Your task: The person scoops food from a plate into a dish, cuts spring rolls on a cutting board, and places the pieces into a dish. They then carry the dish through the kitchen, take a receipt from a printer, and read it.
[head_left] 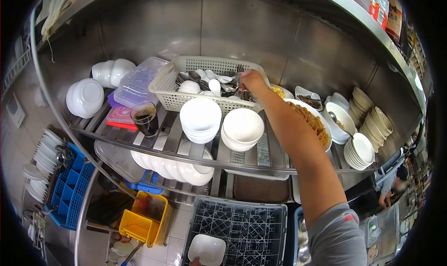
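Observation:
My right hand (252, 81) reaches into the right end of a cream perforated plastic basket (163, 86) on the steel shelf. Its fingers are closed on metal cutlery; whether these are forks or spoons is hard to tell. White soup spoons (214, 86), metal spoons and forks lie in the basket beside it. At the bottom edge, the fingers of my left hand (195, 262) grip the rim of a white square bowl (207, 249), held above a grey dish rack (242, 219). Most of that hand is out of view.
Stacked white bowls (200, 119) and a glass of dark drink (145, 120) stand before the basket. Dishes of food, including noodles (313, 126), sit right under my forearm. Below left is a yellow mop bucket (145, 219). Another person (391, 187) works at far right.

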Available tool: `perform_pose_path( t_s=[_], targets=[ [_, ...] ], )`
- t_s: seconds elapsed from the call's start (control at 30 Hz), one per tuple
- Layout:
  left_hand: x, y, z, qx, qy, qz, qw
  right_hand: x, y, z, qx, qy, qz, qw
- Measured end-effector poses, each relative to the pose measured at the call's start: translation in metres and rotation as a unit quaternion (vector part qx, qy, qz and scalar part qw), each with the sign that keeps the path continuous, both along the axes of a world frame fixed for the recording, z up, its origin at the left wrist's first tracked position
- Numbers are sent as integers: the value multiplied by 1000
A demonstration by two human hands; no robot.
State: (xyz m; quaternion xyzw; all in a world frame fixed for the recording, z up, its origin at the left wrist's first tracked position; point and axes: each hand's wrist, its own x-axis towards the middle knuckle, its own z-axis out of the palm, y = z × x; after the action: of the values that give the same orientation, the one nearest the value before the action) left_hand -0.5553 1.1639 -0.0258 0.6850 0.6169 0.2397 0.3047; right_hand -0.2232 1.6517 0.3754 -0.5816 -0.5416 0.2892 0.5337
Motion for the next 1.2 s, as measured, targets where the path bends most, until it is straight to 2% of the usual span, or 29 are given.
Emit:
perform_pose_path(
  t_s=[0.03, 0.07, 0.1, 0.13, 0.17, 0.27, 0.37, 0.47, 0.53, 0.6, 0.77, 0.83, 0.97, 1.0, 1.1, 1.17, 1.2],
  targets=[
    [0, -1, 0, 1, 0, 1, 1000, -8, -8, 2, -21, 43, -13, 999],
    [0, -2, 0, 2, 0, 2, 1000, -5, -7, 3, -51, -79, -4, 996],
    [-1, -2, 0, 2, 0, 2, 1000, -6, -9, 6, -45, -255, -22, 966],
    [-1, -3, 1, 2, 1, 1, 1000, -7, -10, 9, -37, -423, -40, 904],
    [-1, -4, 1, 3, 0, 3, 1000, -9, -12, 12, -28, -578, -56, 814],
    [-3, -6, 3, 4, 0, 4, 1000, -19, -12, 11, 38, -580, -56, 812],
    [-3, -8, 1, 4, 1, 3, 1000, -61, -38, 43, -31, -529, 25, 847],
    [-6, -11, 2, 2, -1, 4, 1000, -84, -40, 49, -185, -525, 68, 828],
    [-7, -12, 2, 4, -2, 5, 1000, -98, -73, 58, -126, -551, 69, 822],
    [-9, -16, 2, 5, -1, 7, 1000, -99, -52, 43, -133, -590, 34, 796],
    [-13, -27, 2, 2, -1, 10, 1000, -78, 11, 1, -162, -533, 39, 830],
    [-15, -30, 3, 0, -1, 11, 1000, -86, -21, 22, -173, -508, 38, 843],
    [-17, -46, 1, 1, -5, 14, 1000, -66, 2, 19, -152, -450, 8, 880],
    [-19, -48, 2, 1, -5, 13, 1000, -68, 4, 19, -16, -544, -11, 839],
    [-20, -57, 6, 1, -6, 17, 1000, -45, -10, 40, 8, -374, -41, 927],
    [-19, -61, 14, -7, -3, 20, 1000, -7, 3, 39, 115, -291, 14, 950],
    [-18, -61, 20, -12, 0, 19, 1000, 12, -17, 44, 93, -246, 39, 964]
  ],
)
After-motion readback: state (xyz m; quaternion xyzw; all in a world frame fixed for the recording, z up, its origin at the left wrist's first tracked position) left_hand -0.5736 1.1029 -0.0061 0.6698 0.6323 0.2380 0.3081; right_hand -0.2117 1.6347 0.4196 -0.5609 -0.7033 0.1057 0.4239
